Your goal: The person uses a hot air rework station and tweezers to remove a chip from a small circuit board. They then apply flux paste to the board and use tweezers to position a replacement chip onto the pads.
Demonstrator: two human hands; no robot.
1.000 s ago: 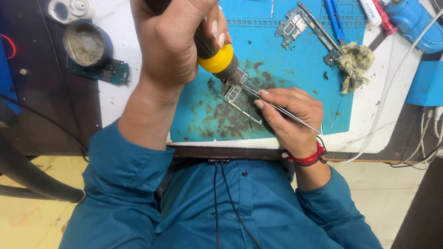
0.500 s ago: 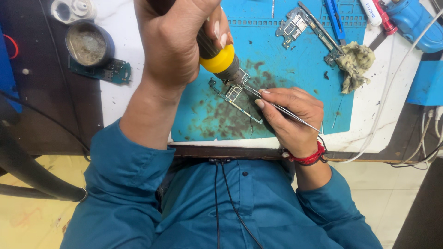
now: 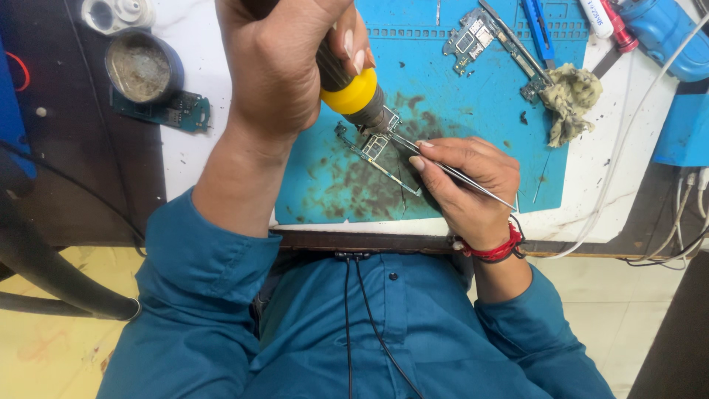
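Note:
My left hand [image 3: 284,63] is wrapped around a hot-air tool with a black grip and a yellow collar [image 3: 353,92], its metal nozzle pointing down at a small circuit board [image 3: 375,151]. That board lies on a stained blue work mat [image 3: 473,111]. My right hand [image 3: 465,185] pinches thin metal tweezers [image 3: 450,171], and their tips touch the board just under the nozzle. A red thread band circles my right wrist.
A second circuit board [image 3: 469,37] and a dirty yellowish rag [image 3: 569,100] lie at the mat's far right. A round tin [image 3: 140,70] sits on a green board [image 3: 166,111] at the left. Blue tools [image 3: 668,33] and white cables [image 3: 628,148] crowd the right edge.

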